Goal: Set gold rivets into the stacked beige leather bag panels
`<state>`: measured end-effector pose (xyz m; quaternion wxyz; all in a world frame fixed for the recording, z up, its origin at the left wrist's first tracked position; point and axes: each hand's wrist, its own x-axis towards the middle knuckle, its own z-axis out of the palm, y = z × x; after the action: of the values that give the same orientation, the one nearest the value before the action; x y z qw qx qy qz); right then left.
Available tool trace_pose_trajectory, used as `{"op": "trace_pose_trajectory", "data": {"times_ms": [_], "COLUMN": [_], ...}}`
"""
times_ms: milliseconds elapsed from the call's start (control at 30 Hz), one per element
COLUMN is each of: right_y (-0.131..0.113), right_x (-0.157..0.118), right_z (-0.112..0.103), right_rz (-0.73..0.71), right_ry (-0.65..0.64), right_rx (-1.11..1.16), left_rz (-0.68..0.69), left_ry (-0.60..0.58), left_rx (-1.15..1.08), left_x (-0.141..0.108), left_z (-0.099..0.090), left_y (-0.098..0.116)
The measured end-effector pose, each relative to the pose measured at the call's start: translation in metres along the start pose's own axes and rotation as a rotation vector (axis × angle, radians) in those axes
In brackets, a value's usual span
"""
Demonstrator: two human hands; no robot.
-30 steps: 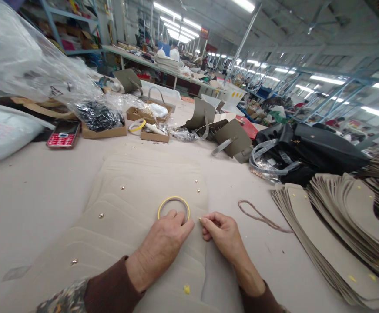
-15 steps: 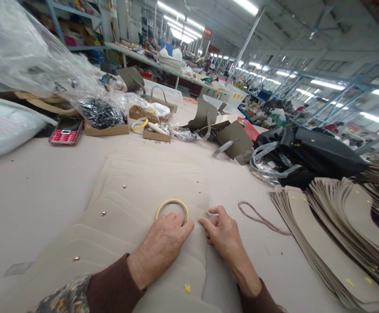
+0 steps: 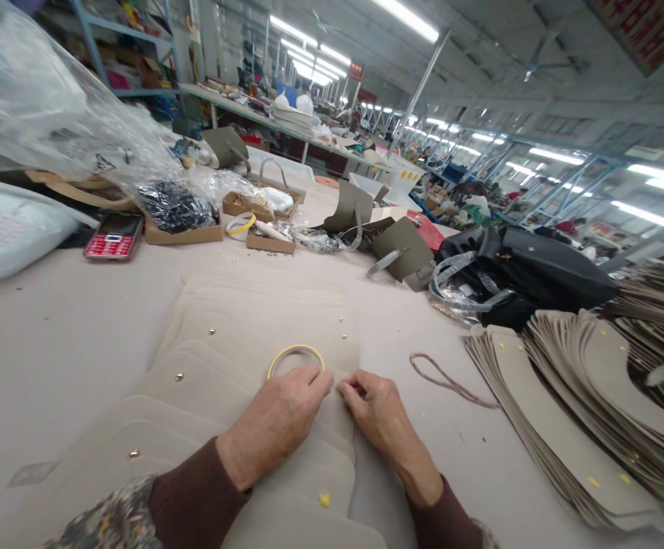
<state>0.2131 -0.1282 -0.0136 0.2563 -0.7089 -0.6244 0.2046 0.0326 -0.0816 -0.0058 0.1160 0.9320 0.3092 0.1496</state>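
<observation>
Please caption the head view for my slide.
Left hand at a yellow ring, right hand close by, over beige panels.

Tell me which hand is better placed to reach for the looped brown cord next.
Right, most likely: the right hand is nearer the looped brown cord, which lies on that side of the beige sheets. The left hand is farther over, at the yellow-edged ring.

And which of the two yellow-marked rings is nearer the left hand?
The front ring, lying on the beige pieces, partly hidden by the left hand; the other ring lies farther back, among cardboard boxes.
</observation>
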Motion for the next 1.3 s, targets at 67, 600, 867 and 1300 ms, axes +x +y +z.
{"op": "trace_pose_trajectory", "data": {"times_ms": [67,600,867,1300], "right_y": [-0.001,-0.011,-0.009,0.021], "right_x": [-0.004,-0.012,-0.017,0.005], "right_z": [-0.007,0.002,0.011,-0.005], "right_rz": [0.002,-0.524,-0.476,0.38], "right_ry": [-0.11,0.185,0.352,0.014], "right_rx": [0.013,0.142,0.027,0.723], "left_rz": [0.04,0.202,0.075,0.101], "left_ry": [0.07,0.275,0.108,0.09], "left_rx": [-0.036,-0.223,-0.263,0.081], "left_x": [-0.001,-0.004,-0.001,0.0], "left_z": [0.001,0.016,0.012,0.016], "left_y": [-0.005,-0.008,-0.005,-0.001]}}
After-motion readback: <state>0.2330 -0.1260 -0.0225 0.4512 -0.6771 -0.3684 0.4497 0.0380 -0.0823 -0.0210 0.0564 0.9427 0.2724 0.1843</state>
